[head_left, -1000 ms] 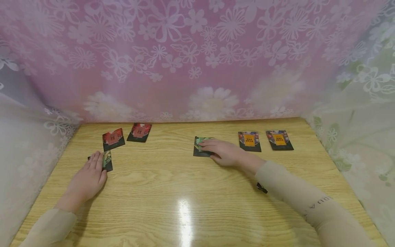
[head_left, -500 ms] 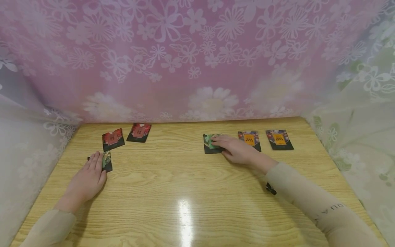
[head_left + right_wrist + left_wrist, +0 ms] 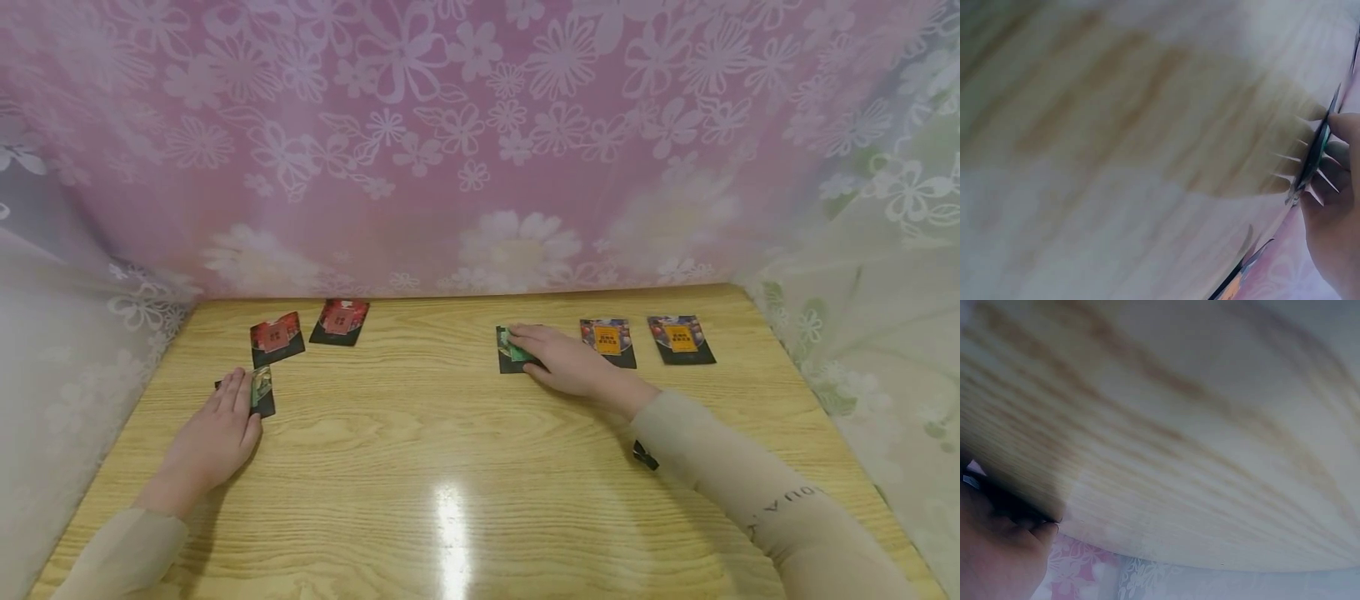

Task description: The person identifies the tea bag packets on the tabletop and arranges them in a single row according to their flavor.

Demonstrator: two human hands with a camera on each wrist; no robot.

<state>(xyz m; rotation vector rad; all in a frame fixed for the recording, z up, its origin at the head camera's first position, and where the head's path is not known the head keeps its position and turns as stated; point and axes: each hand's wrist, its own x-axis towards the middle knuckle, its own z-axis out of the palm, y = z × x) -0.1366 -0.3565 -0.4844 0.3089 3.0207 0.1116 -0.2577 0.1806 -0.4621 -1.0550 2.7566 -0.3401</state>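
Note:
My left hand (image 3: 215,433) lies with fingers extended over a small dark packet (image 3: 262,396) at the table's left side. Only a green-and-gold strip and a bit of one corner show past the fingers. Toward the back, right of centre, the fingers of my right hand (image 3: 566,360) rest on a dark packet with a green label (image 3: 512,357), its left part exposed. The right wrist view shows the fingertips (image 3: 1329,178) against this thin packet (image 3: 1315,150). In the left wrist view, the left hand (image 3: 1000,556) is at the lower corner, over a dark edge.
Two red-labelled packets, one tilted (image 3: 276,337) and one behind it (image 3: 340,322), lie at the back left. Beyond my right hand are two orange-labelled packets (image 3: 607,342). A small black object (image 3: 645,456) peeks from under the right sleeve. A pink floral curtain (image 3: 472,167) borders the table.
My right hand and the green-labelled packet have slid right and slightly back, closer to the orange-labelled packets, mostly in the first half second. The left hand has stayed put.

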